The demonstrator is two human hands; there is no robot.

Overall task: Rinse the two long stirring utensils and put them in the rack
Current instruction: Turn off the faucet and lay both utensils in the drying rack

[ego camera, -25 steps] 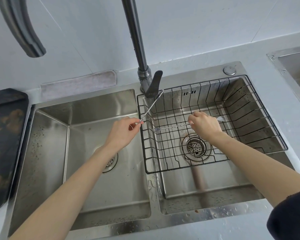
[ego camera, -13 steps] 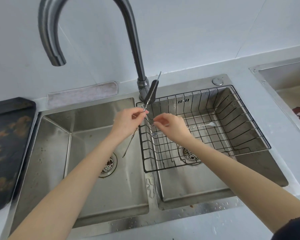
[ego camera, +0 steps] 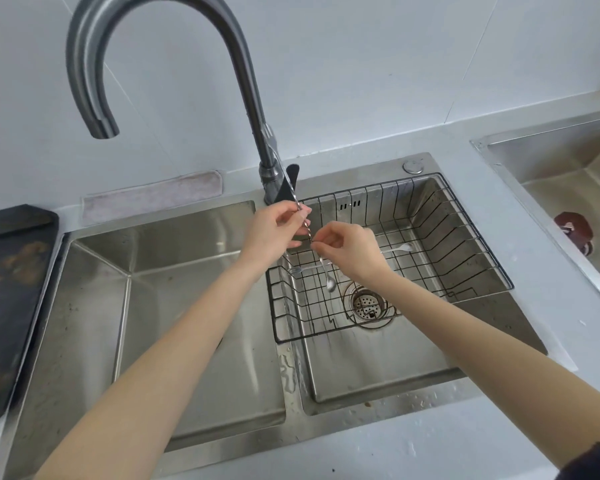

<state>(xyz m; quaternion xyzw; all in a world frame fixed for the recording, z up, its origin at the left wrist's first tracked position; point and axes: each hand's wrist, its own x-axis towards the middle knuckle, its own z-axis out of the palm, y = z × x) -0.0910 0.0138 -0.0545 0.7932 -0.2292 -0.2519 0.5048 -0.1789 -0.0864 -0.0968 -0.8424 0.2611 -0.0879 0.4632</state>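
Our right hand (ego camera: 350, 252) has left the first stirrer (ego camera: 395, 250) lying in the rack (ego camera: 471, 244) and now pinches the second stirrer (ego camera: 305, 227), which our left hand (ego camera: 274, 230) also pinches, steeply tilted over the rack's left edge. One is racked; this one should follow.

Kitchen: stainless double sink (ego camera: 94, 258) set in the tabletop (ego camera: 440, 445), gooseneck faucet (ego camera: 243, 77), wire dish rack (ego camera: 465, 237).

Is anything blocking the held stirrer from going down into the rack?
Nothing visible does. The stirrer, pinched by both hands, hangs with its spoon end already over the rack. One stirrer lying across the rack floor sits beneath it, with open room beside it.
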